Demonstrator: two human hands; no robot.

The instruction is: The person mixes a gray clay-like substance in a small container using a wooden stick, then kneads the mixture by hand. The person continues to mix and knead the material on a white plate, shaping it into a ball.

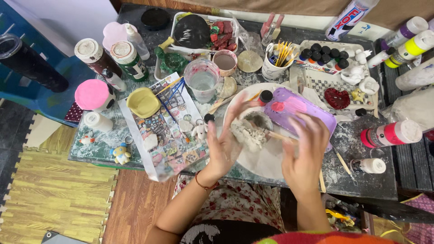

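Two hands worked above the cluttered desk (361, 180): left hand (224, 147) cupped a lumpy white clay piece (247, 134); right hand (304, 153) gripped a thin wooden stick (276, 136).

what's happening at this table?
A person sits at a cluttered craft table. Their left hand steadies a lumpy white clay piece over a white plate, while the right hand works it with a thin wooden stick. A purple tray, paint bottles and a water cup surround them.
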